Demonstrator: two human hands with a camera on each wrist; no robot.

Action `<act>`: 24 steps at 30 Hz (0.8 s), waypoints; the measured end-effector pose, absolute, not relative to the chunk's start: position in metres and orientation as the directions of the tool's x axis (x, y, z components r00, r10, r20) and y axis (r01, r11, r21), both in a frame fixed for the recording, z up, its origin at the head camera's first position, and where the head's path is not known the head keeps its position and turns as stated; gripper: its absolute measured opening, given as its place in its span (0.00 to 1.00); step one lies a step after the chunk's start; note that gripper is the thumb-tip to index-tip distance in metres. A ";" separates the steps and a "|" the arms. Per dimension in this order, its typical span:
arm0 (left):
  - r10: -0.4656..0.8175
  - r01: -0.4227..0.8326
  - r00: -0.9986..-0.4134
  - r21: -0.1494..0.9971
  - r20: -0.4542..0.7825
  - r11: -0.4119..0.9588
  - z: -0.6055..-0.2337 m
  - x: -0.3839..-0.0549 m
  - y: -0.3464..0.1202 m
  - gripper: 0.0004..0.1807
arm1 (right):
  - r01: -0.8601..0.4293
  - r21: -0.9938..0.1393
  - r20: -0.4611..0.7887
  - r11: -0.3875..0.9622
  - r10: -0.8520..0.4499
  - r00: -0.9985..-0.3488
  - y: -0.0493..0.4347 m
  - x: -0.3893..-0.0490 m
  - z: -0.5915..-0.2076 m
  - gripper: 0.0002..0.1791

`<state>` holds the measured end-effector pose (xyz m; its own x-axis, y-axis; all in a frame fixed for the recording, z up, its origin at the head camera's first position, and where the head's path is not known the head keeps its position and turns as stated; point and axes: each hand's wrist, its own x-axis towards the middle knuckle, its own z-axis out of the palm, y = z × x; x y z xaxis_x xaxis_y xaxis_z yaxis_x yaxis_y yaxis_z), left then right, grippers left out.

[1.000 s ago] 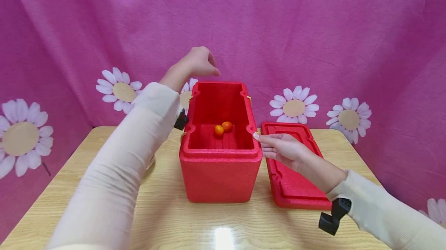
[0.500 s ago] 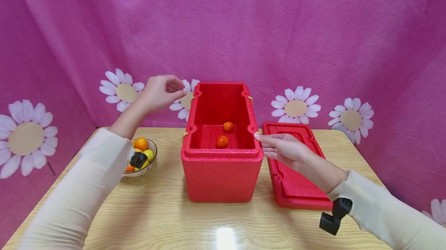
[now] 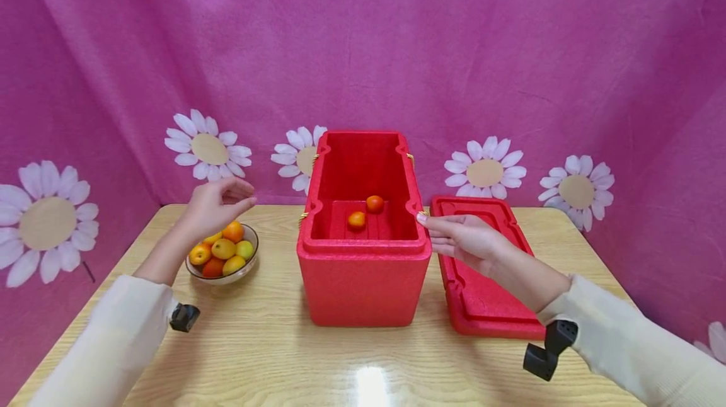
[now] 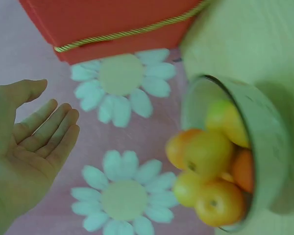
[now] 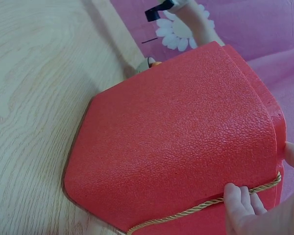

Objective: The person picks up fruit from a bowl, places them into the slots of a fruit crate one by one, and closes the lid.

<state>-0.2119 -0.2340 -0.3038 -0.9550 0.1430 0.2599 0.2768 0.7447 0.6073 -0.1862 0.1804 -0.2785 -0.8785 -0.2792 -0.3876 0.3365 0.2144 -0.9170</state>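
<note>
My left hand (image 3: 218, 205) holds nothing, fingers loosely bent, just above the fruit bowl (image 3: 253, 257) at the left. In the left wrist view the same hand (image 4: 34, 142) has its palm showing, apart from the fruit (image 4: 208, 154). At the box's right side my right hand (image 3: 462, 237) touches the red foam box (image 3: 364, 287). Its thumb rests at the rim, while its fingers (image 5: 233, 198) lie straight against the outer wall by a gold cord (image 5: 196, 208). Two small orange-red round fruits (image 3: 357, 220) lie apart on the box floor.
A red lid (image 3: 493, 290) lies on the wooden table (image 3: 255, 344) to the right, partly under my right arm. Several orange, yellow and red fruits (image 3: 224, 249) fill the bowl. A pink curtain with daisies (image 3: 363, 41) hangs behind the table.
My left hand has moved from beyond the box's far left side, left and down to over the bowl, uncovering it. In the box, the nearer fruit has shifted. The right hand stays at the rim.
</note>
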 end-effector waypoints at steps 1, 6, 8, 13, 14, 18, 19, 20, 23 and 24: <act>0.138 0.271 -0.956 0.600 0.259 0.753 -0.307 -0.209 -0.237 0.16 | 0.336 -0.918 -0.387 0.212 -0.282 -0.878 0.180 -0.186 -0.279 0.36; 0.135 0.244 -0.965 0.584 0.224 0.775 -0.321 -0.199 -0.251 0.18 | 0.329 -0.918 -0.383 0.221 -0.284 -0.879 0.179 -0.187 -0.279 0.36; 0.142 0.239 -0.967 0.570 0.210 0.786 -0.327 -0.196 -0.255 0.18 | 0.327 -0.917 -0.384 0.228 -0.283 -0.879 0.179 -0.187 -0.279 0.36; 0.174 0.241 -0.969 0.510 0.177 0.825 -0.341 -0.192 -0.263 0.17 | 0.323 -0.917 -0.382 0.236 -0.280 -0.881 0.179 -0.187 -0.279 0.36; 0.179 0.241 -0.969 0.500 0.170 0.832 -0.344 -0.191 -0.264 0.17 | 0.321 -0.917 -0.381 0.237 -0.280 -0.881 0.179 -0.187 -0.279 0.36; 0.200 0.250 -0.967 0.455 0.156 0.855 -0.348 -0.191 -0.269 0.16 | 0.321 -0.918 -0.380 0.231 -0.286 -0.880 0.180 -0.187 -0.279 0.37; 0.209 0.255 -0.966 0.446 0.150 0.858 -0.348 -0.192 -0.270 0.15 | 0.323 -0.919 -0.380 0.227 -0.288 -0.879 0.180 -0.187 -0.279 0.37; 0.217 0.260 -0.965 0.436 0.145 0.862 -0.347 -0.192 -0.271 0.15 | 0.326 -0.919 -0.381 0.222 -0.290 -0.878 0.180 -0.187 -0.279 0.37; 0.242 0.271 -0.962 0.398 0.124 0.876 -0.346 -0.192 -0.273 0.14 | 0.330 -0.920 -0.382 0.213 -0.293 -0.877 0.181 -0.187 -0.279 0.37; 0.248 0.273 -0.962 0.389 0.114 0.880 -0.346 -0.193 -0.273 0.14 | 0.332 -0.920 -0.383 0.211 -0.292 -0.876 0.181 -0.187 -0.279 0.37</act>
